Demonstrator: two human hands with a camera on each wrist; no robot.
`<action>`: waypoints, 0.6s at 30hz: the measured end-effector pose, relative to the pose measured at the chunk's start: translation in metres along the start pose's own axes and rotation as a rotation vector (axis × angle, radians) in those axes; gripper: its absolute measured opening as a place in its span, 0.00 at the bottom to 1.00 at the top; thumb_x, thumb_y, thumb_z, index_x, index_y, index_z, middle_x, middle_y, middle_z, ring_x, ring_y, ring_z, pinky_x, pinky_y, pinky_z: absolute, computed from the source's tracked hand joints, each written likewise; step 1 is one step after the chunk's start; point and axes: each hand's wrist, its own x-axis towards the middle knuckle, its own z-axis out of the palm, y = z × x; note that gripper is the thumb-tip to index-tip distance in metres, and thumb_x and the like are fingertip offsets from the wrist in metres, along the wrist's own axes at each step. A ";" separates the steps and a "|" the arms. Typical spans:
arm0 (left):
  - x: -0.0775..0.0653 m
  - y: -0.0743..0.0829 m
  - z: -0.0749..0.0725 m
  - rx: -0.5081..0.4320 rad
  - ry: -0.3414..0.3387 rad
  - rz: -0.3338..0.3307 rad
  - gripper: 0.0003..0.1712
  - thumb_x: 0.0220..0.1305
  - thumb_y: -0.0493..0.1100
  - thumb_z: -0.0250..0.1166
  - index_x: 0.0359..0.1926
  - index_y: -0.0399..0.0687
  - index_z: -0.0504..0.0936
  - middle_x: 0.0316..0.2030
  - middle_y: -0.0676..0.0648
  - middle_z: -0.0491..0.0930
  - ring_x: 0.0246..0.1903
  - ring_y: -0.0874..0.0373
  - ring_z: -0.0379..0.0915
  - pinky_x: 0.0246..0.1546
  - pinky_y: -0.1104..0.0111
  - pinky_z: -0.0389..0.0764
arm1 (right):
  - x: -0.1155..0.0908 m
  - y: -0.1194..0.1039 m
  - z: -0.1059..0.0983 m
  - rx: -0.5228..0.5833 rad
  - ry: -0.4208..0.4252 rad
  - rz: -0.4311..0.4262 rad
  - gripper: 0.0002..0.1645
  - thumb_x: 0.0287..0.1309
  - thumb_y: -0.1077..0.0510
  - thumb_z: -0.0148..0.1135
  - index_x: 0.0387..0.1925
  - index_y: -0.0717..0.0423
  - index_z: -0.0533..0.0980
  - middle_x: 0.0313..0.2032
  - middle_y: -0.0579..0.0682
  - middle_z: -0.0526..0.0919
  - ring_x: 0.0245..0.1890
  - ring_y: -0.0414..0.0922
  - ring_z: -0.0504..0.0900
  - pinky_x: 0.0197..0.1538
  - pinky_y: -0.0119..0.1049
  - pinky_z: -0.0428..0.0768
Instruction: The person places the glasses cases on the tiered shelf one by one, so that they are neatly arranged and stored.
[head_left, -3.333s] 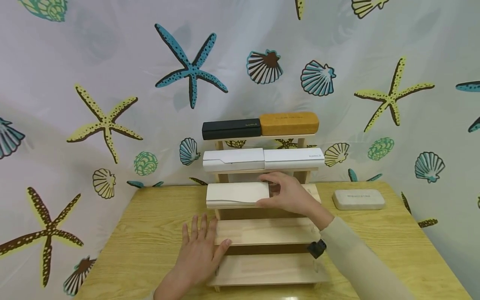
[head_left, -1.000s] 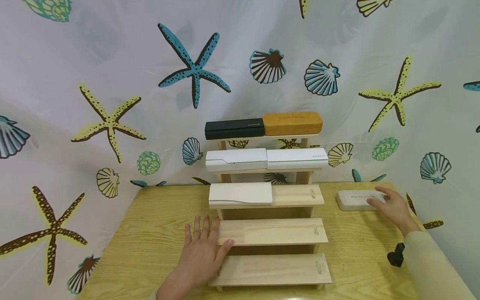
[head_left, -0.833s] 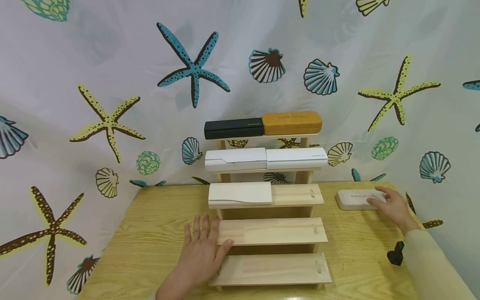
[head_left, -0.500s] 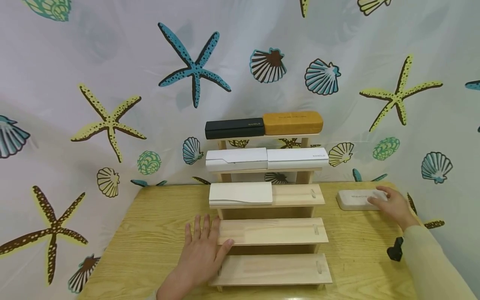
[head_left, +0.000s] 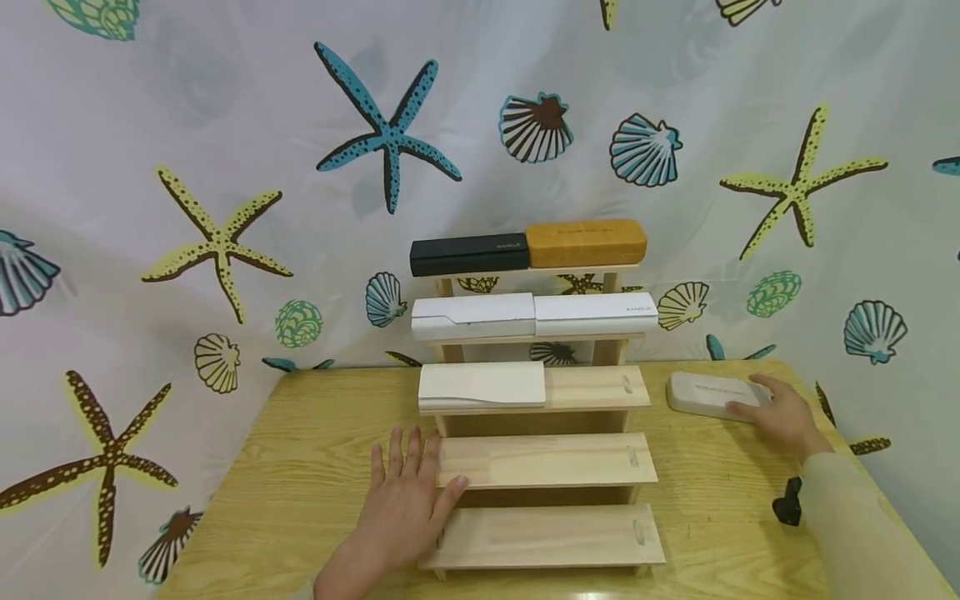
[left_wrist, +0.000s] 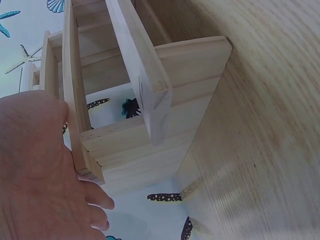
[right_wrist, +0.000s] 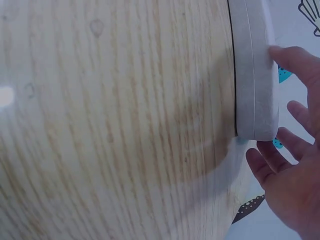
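A pale grey glasses case (head_left: 716,395) lies on the table at the right, its near right corner turned slightly toward me. My right hand (head_left: 785,417) holds its right end; in the right wrist view the thumb touches the case (right_wrist: 252,75) and the fingers curl near its end. My left hand (head_left: 401,508) lies flat with spread fingers against the left side of the stepped wooden rack (head_left: 547,461). On the rack's third tier from the top is a cream glasses case (head_left: 482,384); the right half of that tier is bare.
The top tier bears a black case (head_left: 469,255) and an orange case (head_left: 587,243). Two white cases (head_left: 474,314) sit end to end below them. Bare wood shows on the lower two tiers. A patterned cloth (head_left: 225,100) hangs behind the table (head_left: 322,433).
My right hand has left the cream case on the rack and moved right to the grey case. In the last half second the grey case has turned and shifted slightly left. My left hand stays.
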 end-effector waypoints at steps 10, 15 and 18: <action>0.001 0.000 -0.002 -0.004 -0.014 0.001 0.45 0.81 0.65 0.49 0.79 0.32 0.61 0.77 0.23 0.58 0.80 0.23 0.44 0.75 0.26 0.44 | -0.002 -0.002 0.000 -0.043 -0.005 -0.013 0.57 0.66 0.46 0.72 0.77 0.78 0.54 0.73 0.85 0.54 0.71 0.81 0.56 0.70 0.76 0.61; 0.002 -0.002 -0.001 -0.011 -0.028 -0.007 0.46 0.82 0.66 0.48 0.80 0.33 0.59 0.78 0.23 0.55 0.80 0.24 0.42 0.76 0.27 0.41 | -0.003 0.003 0.002 -0.100 0.010 -0.057 0.54 0.66 0.49 0.71 0.73 0.83 0.56 0.68 0.88 0.56 0.65 0.81 0.62 0.66 0.76 0.66; 0.002 -0.002 -0.001 -0.014 -0.026 -0.007 0.46 0.82 0.66 0.47 0.80 0.33 0.59 0.78 0.23 0.55 0.80 0.24 0.42 0.76 0.27 0.41 | -0.003 0.004 0.003 -0.117 0.011 -0.053 0.56 0.65 0.47 0.72 0.73 0.85 0.56 0.66 0.88 0.58 0.63 0.80 0.63 0.65 0.75 0.67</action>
